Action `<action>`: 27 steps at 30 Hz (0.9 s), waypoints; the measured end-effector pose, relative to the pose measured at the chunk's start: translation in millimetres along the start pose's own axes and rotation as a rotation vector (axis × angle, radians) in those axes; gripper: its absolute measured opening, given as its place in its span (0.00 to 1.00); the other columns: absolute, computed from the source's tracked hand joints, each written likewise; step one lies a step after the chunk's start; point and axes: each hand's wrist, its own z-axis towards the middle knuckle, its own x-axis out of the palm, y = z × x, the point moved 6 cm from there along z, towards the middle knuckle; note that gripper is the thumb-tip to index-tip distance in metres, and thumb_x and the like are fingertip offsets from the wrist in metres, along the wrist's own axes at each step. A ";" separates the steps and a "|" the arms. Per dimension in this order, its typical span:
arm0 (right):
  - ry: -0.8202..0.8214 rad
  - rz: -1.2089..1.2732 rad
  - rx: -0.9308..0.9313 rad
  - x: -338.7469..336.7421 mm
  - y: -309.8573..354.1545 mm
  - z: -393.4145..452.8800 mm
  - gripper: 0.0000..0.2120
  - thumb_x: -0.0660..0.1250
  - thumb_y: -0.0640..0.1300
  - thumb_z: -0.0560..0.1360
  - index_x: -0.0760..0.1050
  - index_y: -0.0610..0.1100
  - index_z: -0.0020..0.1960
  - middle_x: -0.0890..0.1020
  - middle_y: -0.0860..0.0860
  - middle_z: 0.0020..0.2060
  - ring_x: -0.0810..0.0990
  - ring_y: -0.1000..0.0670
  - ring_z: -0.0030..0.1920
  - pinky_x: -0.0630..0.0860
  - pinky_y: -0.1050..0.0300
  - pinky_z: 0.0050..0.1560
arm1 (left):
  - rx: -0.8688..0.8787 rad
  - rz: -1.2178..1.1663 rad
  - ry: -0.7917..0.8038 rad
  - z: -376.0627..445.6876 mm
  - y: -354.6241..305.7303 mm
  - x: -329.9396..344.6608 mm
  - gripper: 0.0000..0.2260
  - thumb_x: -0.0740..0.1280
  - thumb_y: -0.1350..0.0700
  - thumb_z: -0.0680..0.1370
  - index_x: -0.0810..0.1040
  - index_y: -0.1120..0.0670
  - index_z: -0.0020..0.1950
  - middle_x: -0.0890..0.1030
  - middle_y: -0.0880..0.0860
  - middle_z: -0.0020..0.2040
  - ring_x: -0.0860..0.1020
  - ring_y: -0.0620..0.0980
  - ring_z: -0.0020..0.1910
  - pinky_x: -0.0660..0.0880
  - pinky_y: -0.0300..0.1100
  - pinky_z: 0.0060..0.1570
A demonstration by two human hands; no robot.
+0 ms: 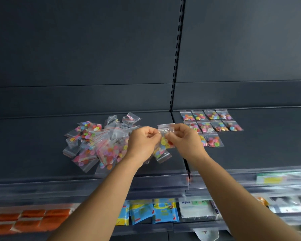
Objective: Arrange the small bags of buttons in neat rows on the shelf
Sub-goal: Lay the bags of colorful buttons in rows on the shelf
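My left hand [142,142] and my right hand [184,141] both pinch one small clear bag of coloured buttons [164,141] between them, above the dark shelf [42,153]. Left of my hands lies a loose heap of button bags [95,145], overlapping at all angles. To the right, on the neighbouring shelf section, button bags in neat rows [214,125] lie flat: two full rows at the back and a shorter third row in front, partly hidden by my right hand.
A slotted upright [175,66] divides the dark back panel. Clear plastic price strips [163,180] run along the shelf's front edge. Below hang orange packs [24,220], blue and yellow packets [146,214] and white packets [196,209].
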 end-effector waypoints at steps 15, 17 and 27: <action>-0.088 0.229 0.162 -159.9 -57.2 26.1 0.09 0.71 0.39 0.72 0.75 0.34 0.46 0.81 0.39 0.39 0.81 0.46 0.38 0.82 0.50 0.43 | -0.103 -0.153 0.130 16.4 -62.0 164.7 0.07 0.71 0.53 0.72 0.77 0.46 0.49 0.82 0.47 0.47 0.82 0.47 0.44 0.74 0.39 0.27; -0.150 0.278 0.161 -183.1 -63.1 29.8 0.09 0.70 0.38 0.72 0.76 0.34 0.50 0.82 0.36 0.44 0.82 0.43 0.42 0.82 0.45 0.48 | -0.187 -0.178 0.152 13.9 -60.1 186.9 0.13 0.72 0.51 0.72 0.75 0.47 0.55 0.81 0.47 0.51 0.82 0.49 0.46 0.75 0.38 0.30; -0.200 0.145 0.180 -256.4 -101.3 40.0 0.13 0.65 0.46 0.76 0.78 0.37 0.40 0.78 0.48 0.30 0.75 0.52 0.32 0.76 0.58 0.35 | -0.159 0.125 0.130 -0.3 -57.1 248.4 0.04 0.67 0.56 0.76 0.78 0.54 0.42 0.82 0.54 0.41 0.80 0.51 0.39 0.80 0.49 0.42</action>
